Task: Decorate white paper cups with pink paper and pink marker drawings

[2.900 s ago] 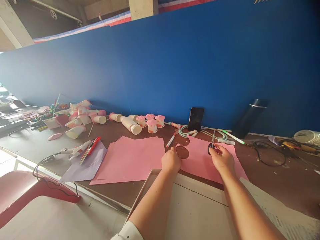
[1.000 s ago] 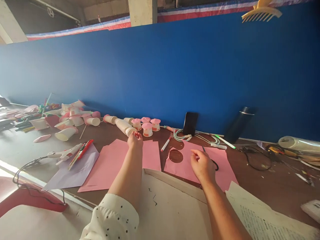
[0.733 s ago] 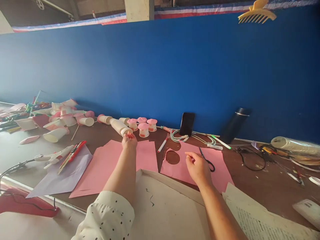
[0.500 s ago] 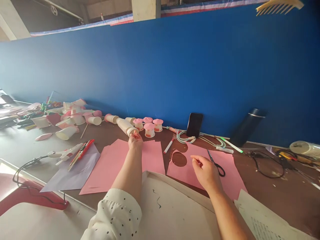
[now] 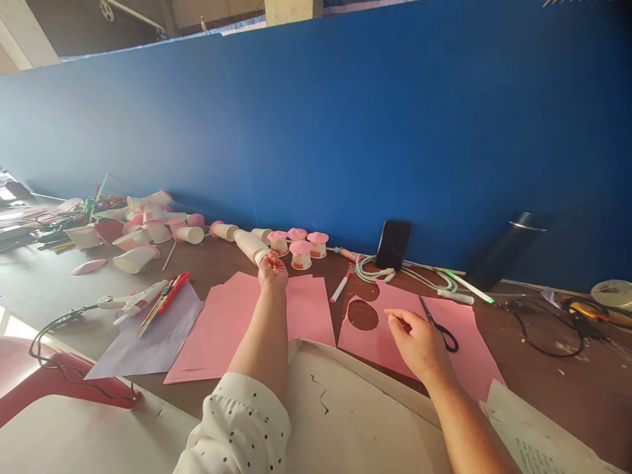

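My left hand (image 5: 273, 271) reaches to the near end of a stack of nested paper cups (image 5: 251, 246) lying on its side. Its fingers are curled at the rim of the end cup, and part of the grip is hidden. Right beside the stack stand several small paper-cup houses (image 5: 301, 255) with pink roofs. My right hand (image 5: 413, 339) hovers over a pink sheet (image 5: 375, 349) with a round hole cut in it. Its fingers are loosely bent, thumb and forefinger apart, and nothing shows between them. Black-handled scissors (image 5: 439, 324) lie just beyond it.
Pink sheets (image 5: 212, 329), a glue gun (image 5: 132, 301) and a red cutter knife (image 5: 164, 303) lie to the left, before piled cups (image 5: 135, 259). A phone (image 5: 394, 245) leans on the blue partition (image 5: 345, 131), near a marker (image 5: 340, 287), cables and a dark bottle (image 5: 508, 250).
The view has shifted slightly, so most things sit farther right. The comb at the top right has nearly left the view. Both hands keep about the same places over the table.
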`<control>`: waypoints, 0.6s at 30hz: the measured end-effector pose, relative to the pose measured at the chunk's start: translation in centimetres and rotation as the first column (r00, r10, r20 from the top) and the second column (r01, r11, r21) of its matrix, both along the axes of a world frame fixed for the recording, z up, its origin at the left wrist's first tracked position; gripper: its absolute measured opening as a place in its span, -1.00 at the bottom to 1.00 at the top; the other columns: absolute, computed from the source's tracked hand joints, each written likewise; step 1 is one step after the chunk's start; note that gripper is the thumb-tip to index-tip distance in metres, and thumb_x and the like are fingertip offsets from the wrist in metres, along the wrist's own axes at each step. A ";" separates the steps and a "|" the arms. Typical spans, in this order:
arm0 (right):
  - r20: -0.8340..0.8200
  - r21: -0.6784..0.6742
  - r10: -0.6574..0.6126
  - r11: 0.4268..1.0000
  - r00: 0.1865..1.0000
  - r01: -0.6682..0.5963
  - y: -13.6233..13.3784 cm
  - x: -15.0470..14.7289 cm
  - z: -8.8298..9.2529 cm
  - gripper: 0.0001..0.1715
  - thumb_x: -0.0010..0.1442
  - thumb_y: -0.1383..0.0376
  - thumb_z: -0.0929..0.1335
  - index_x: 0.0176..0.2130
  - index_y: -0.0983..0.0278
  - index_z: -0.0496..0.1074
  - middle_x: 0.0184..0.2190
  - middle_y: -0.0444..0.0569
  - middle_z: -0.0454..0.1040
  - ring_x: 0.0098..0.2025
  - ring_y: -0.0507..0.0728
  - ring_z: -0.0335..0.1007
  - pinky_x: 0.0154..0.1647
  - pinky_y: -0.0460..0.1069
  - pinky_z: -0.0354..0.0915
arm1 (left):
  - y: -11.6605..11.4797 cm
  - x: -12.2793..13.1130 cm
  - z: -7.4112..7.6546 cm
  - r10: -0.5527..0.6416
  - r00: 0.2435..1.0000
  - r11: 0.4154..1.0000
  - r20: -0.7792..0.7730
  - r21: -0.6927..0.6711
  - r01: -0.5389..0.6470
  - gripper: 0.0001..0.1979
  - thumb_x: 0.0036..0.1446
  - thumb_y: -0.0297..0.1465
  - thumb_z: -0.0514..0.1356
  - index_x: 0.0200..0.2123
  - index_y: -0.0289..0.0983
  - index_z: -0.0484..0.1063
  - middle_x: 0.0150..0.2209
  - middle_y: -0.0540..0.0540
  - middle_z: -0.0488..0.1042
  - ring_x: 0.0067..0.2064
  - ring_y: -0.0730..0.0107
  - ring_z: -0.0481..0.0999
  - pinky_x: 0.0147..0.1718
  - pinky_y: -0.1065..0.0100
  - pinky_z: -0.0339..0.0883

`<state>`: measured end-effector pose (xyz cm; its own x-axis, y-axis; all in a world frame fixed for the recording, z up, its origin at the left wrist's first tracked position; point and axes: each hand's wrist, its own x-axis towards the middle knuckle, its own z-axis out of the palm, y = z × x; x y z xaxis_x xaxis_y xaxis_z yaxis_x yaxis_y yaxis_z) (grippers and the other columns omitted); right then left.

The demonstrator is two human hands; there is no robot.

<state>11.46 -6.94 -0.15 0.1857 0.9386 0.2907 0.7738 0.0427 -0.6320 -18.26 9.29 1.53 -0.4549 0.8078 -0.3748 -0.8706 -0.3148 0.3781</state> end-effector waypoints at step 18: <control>-0.028 0.000 0.013 1.000 1.000 -0.013 0.0 0.0 -0.1 -0.67 0.15 0.18 0.23 -0.22 0.18 0.54 -0.20 -0.07 0.57 -0.21 0.11 0.48 -0.17 -0.02 0.31 | -0.5 0.1 1.5 0.040 0.998 0.990 0.050 -0.140 -0.033 -0.91 0.12 -0.54 0.01 -0.38 -0.27 0.26 -0.40 0.02 0.34 -0.59 0.71 0.28 -0.71 0.69 0.20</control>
